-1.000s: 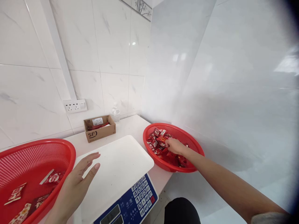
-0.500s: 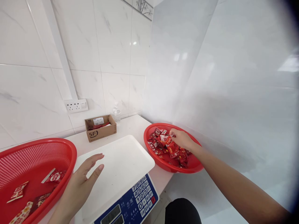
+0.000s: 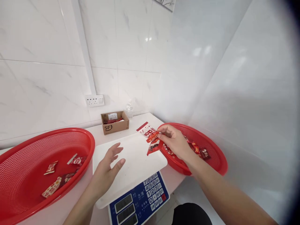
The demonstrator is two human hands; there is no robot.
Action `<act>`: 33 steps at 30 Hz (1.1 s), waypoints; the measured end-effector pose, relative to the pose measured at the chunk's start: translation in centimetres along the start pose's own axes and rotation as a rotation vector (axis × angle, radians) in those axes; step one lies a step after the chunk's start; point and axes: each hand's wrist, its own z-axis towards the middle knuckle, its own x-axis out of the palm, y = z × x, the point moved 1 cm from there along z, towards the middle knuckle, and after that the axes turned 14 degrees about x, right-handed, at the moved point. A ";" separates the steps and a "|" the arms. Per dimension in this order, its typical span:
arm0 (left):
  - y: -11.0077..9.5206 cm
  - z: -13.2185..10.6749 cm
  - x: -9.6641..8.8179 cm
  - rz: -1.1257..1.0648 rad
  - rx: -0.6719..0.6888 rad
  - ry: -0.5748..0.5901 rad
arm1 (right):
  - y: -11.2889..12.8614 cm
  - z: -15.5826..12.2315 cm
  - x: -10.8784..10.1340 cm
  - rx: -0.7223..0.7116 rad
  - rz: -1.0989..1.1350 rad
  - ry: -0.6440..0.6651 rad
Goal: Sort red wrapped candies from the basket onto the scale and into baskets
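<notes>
Pinched in my right hand (image 3: 172, 139) are a few small red and white snack packets (image 3: 152, 136), held over the right edge of the scale's white tray (image 3: 131, 162). Behind that hand stands a red plastic basket (image 3: 219, 156) with several more red packets (image 3: 197, 149) in it. My left hand (image 3: 109, 167) hovers above the tray's left side, fingers apart, holding nothing. Below the tray, the scale's blue panel (image 3: 140, 196) shows number keys and display windows; the readings are too dim to make out.
Another red basket (image 3: 90, 137) at left holds several packets (image 3: 52, 187). Behind the scale sit an open cardboard box (image 3: 117, 126) with red items and a clear plastic bottle (image 3: 129, 110). A wall socket (image 3: 95, 100) is above. Tiled walls close off the back and right.
My right hand has come out of the right basket with packets and moved left to the tray's edge. My left hand stays open over the tray. The view has turned slightly left.
</notes>
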 end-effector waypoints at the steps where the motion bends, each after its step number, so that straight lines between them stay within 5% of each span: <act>1: 0.0 0.0 0.3 -0.070 0.018 0.000 | -0.1 -0.4 1.5 0.013 0.071 0.050; 8: -0.2 0.0 0.8 -0.359 0.035 -0.169 | -1.9 -2.9 9.7 0.111 0.233 0.322; 11: -0.2 0.3 0.3 -0.390 0.011 -0.260 | -2.4 -3.1 10.7 0.106 0.199 0.350; 16: 0.0 0.5 -0.7 -0.397 0.002 -0.283 | -3.6 -2.4 9.4 0.063 0.064 0.204; 23: 0.0 0.3 -0.9 -0.034 -0.046 -0.025 | -4.5 -2.4 7.8 -0.132 -0.316 -0.024; 28: 1.3 0.2 -1.6 0.355 -0.019 0.091 | -3.7 -3.3 8.9 -0.325 -0.562 0.100; 33: 1.0 -0.2 -2.0 0.546 0.074 0.297 | -4.2 -3.6 9.4 -0.178 -0.798 0.237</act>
